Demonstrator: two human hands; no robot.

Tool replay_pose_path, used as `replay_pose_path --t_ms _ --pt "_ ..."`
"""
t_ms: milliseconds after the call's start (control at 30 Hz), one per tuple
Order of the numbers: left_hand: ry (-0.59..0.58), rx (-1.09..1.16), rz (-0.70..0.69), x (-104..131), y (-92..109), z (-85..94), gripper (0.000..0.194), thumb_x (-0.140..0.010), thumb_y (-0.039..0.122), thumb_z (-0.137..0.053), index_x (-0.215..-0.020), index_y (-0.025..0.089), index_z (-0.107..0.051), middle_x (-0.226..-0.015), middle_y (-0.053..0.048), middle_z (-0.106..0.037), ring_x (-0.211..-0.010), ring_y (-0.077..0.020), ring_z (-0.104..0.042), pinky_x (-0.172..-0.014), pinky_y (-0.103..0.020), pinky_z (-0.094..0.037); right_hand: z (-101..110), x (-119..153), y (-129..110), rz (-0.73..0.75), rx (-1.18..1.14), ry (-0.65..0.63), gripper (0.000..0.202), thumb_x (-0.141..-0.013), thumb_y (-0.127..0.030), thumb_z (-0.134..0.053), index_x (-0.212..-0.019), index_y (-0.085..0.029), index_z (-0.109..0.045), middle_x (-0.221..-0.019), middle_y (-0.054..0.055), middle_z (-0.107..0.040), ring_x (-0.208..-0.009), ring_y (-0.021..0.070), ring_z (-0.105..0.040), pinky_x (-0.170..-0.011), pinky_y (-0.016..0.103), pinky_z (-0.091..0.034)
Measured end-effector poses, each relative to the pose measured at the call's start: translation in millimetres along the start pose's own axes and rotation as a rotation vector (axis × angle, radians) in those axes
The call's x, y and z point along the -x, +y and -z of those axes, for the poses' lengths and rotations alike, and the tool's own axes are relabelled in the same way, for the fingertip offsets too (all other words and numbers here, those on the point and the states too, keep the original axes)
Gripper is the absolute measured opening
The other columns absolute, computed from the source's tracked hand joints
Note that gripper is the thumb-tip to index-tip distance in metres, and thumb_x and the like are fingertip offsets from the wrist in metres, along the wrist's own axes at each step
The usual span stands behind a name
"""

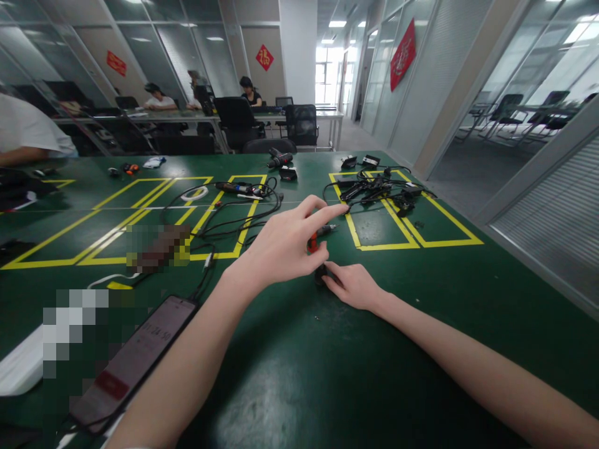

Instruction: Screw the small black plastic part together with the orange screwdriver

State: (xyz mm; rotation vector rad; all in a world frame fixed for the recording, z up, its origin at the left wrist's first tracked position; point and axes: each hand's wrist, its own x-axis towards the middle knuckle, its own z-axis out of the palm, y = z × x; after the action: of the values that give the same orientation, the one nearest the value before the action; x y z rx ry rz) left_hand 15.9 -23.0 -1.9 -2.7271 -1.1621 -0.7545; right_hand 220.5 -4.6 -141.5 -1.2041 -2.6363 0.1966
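My left hand (287, 243) hovers over the middle of the green table, index finger stretched out and thumb apart from it. Between and behind its fingers shows an orange-and-black tool (312, 242) with a slim metal tip pointing right; most of it is hidden, and I see no firm grip on it. Just below, my right hand (354, 285) is closed, thumb and fingertips pinching a small black part (321, 274) close to the left thumb. The part's kind cannot be made out. A tiny bright piece, perhaps a screw (317, 318), lies on the table nearer to me.
A tangle of black cables and parts (369, 187) lies in yellow tape outlines at the right. Beyond my hands are a power drill (279, 159) and a corded tool (236, 188). A phone (135, 362) lies beside my left forearm. A person's white sleeve (28, 128) is far left.
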Motion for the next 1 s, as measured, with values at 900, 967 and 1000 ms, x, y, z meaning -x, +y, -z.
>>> replay_pose_path --t_ms 900,967,1000 --pt "0.001 -0.025 0.004 -0.1 -0.6 -0.5 0.063 -0.088 0.012 -0.052 -0.15 0.026 -0.045 -0.129 -0.006 -0.061 -0.08 -0.0133 -0.064 -0.07 -0.026 -0.049 -0.2 0.6 -0.1 -0.018 0.002 -0.017 0.035 -0.107 -0.036 -0.042 -0.131 -0.015 -0.058 -0.101 0.01 -0.081 -0.084 0.0233 -0.076 -0.068 0.029 -0.041" --pt "0.012 -0.034 0.012 -0.3 -0.8 -1.0 0.06 -0.091 0.015 -0.051 -0.149 0.026 -0.045 -0.127 -0.006 -0.062 -0.082 -0.014 -0.065 -0.07 -0.026 -0.049 0.1 0.7 -0.1 -0.017 0.0 -0.016 0.035 -0.107 -0.036 -0.043 -0.132 -0.015 -0.058 -0.101 0.01 -0.081 -0.085 0.0234 -0.076 -0.068 0.029 -0.041" --pt "0.017 -0.037 0.01 -0.4 -0.9 -1.2 0.059 -0.092 0.016 -0.052 -0.149 0.025 -0.046 -0.128 -0.006 -0.061 -0.083 -0.0144 -0.065 -0.072 -0.026 -0.05 0.3 0.6 0.0 -0.016 0.0 -0.015 0.035 -0.107 -0.036 -0.043 -0.131 -0.015 -0.058 -0.1 0.01 -0.081 -0.084 0.0235 -0.076 -0.067 0.029 -0.04"
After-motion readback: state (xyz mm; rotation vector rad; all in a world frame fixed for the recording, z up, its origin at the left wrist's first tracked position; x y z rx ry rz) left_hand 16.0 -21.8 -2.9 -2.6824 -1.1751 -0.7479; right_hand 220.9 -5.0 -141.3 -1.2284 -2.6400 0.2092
